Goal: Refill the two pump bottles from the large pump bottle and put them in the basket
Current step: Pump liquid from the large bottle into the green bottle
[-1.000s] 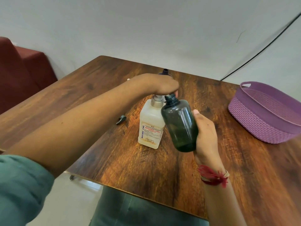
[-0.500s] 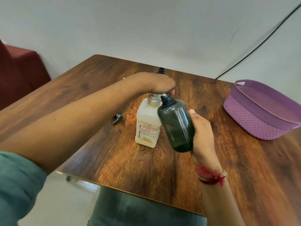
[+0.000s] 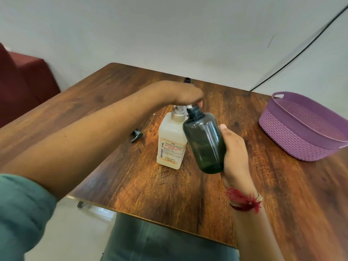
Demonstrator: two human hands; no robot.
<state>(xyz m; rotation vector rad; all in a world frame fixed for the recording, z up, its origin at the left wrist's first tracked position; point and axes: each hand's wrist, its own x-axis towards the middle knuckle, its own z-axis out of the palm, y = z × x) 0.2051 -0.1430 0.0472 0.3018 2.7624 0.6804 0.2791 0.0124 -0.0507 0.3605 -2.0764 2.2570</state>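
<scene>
1 right hand (image 3: 234,153), fingers wrapped round 1 dark green bottle (image 3: 205,144), uncapped, held above the table (image 3: 150,189), neck tilted up to the nozzle of 1 large pump bottle (image 3: 170,146), standing upright. 1 left hand (image 3: 180,95) atop its pump head; gripping or merely pressing, cannot tell. 1 loose pump (image 3: 137,135) lying left. 1 purple basket (image 3: 293,140) far right.

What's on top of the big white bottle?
A white pump, with the left hand curled over it. Its spout pokes out at the open mouth of the dark bottle that the right hand holds. The hand covers the pump's top.
</scene>
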